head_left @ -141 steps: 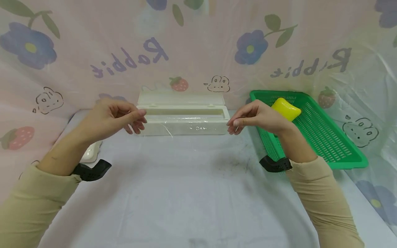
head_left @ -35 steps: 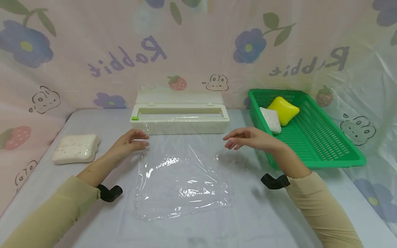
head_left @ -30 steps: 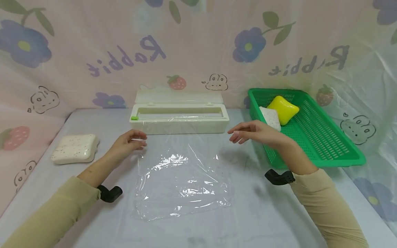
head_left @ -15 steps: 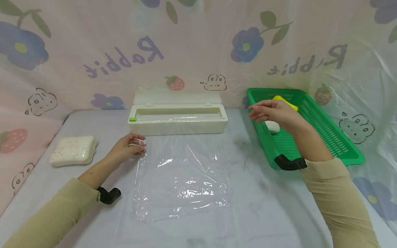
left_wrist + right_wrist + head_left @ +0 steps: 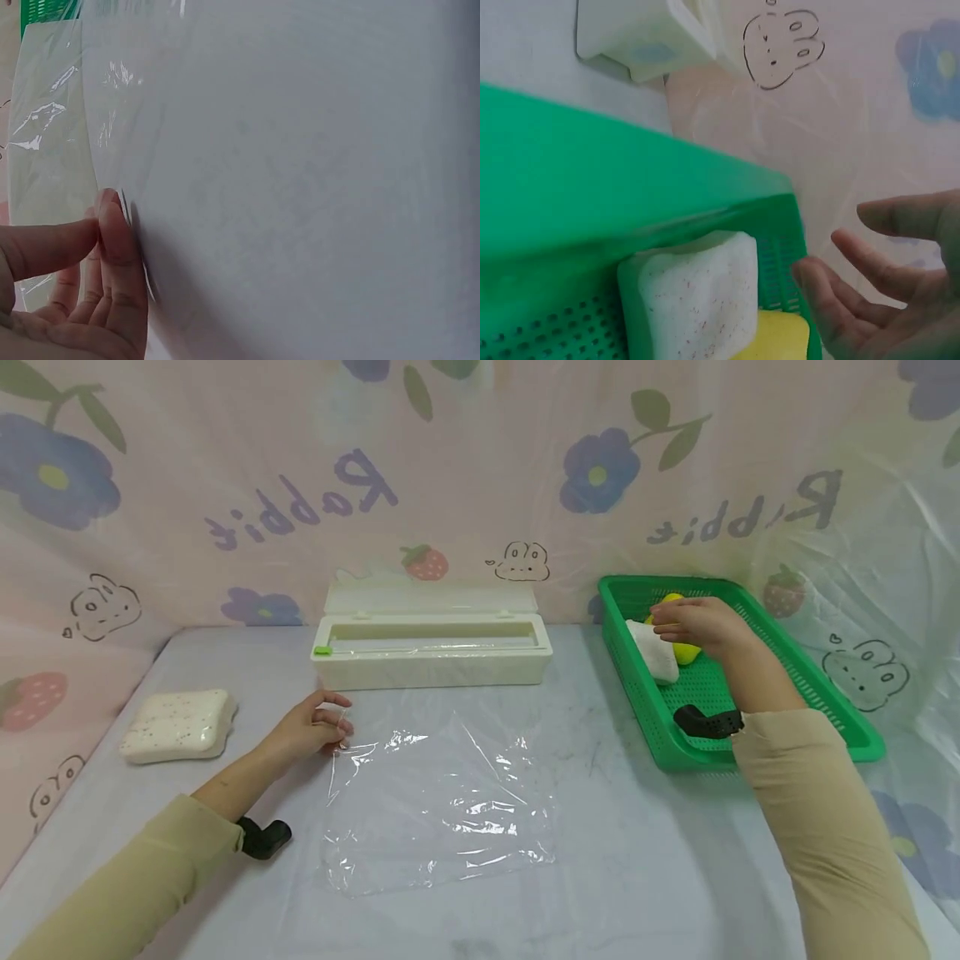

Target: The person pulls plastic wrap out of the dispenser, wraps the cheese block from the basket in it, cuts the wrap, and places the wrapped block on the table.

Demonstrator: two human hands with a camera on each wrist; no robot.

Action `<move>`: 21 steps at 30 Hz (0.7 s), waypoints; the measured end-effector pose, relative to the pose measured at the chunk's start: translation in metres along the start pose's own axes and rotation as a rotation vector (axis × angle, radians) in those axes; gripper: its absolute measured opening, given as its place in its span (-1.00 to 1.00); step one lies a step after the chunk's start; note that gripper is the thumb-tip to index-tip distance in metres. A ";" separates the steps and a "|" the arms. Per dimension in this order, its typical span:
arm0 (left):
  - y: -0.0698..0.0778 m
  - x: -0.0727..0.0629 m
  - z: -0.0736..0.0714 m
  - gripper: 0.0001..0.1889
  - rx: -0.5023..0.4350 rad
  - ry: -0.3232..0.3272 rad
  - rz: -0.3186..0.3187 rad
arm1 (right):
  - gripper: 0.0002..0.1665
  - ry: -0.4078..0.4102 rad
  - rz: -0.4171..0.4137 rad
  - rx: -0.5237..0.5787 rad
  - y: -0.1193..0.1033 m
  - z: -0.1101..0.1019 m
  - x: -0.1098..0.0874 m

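A sheet of clear plastic wrap [image 5: 442, 785] runs from a white wrap dispenser [image 5: 431, 672] toward the front of the table. At its left edge, my left hand [image 5: 307, 728] pinches the film between thumb and index finger [image 5: 116, 232]. My right hand [image 5: 705, 622], empty with fingers apart, is over the green basket [image 5: 637, 714]. Below it in the basket lie a white speckled block [image 5: 701, 300] and a yellow cushion-shaped piece [image 5: 780, 341]. The hand partly covers the yellow piece in the head view.
A larger cream speckled block [image 5: 180, 727] rests on the table at left. The dispenser's lid [image 5: 431, 599] is raised, and a green slider [image 5: 322, 651] sits at its left end. A printed curtain [image 5: 465, 460] closes off the back.
Both hands drew the film forward from the dispenser and lowered it to the table. My right hand has since let go and moved right over the basket; my left stays at the film's edge.
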State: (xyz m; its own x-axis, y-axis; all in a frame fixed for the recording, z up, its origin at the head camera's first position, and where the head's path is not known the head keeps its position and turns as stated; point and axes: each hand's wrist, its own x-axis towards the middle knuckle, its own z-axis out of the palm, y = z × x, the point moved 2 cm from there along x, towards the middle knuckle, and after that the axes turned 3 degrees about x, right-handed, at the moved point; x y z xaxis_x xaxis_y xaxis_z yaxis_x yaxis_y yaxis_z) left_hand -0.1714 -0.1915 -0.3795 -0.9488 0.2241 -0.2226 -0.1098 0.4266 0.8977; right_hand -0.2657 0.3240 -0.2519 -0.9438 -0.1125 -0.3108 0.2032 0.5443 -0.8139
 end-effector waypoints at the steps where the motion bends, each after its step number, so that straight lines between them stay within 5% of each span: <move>1: 0.000 0.000 0.000 -0.48 -0.003 -0.004 0.003 | -0.23 -0.008 0.012 0.001 0.002 -0.001 0.002; 8: 0.001 -0.002 0.002 -0.56 0.015 0.017 0.030 | -0.24 -0.067 0.047 -0.039 0.016 -0.007 0.017; 16: 0.003 -0.006 0.001 -0.72 0.064 0.085 0.046 | -0.28 -0.186 -0.051 -0.269 0.029 -0.009 0.033; 21: 0.002 -0.006 0.000 -0.70 0.160 0.109 0.118 | -0.22 -0.205 -0.071 -0.319 0.034 -0.006 0.037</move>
State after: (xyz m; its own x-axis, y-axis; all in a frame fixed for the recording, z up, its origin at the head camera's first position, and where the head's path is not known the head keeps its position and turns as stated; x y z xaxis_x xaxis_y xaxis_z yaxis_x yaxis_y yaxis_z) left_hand -0.1657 -0.1922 -0.3761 -0.9796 0.1885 -0.0694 0.0440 0.5385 0.8415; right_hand -0.2956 0.3431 -0.2884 -0.8745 -0.3053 -0.3770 0.0173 0.7571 -0.6531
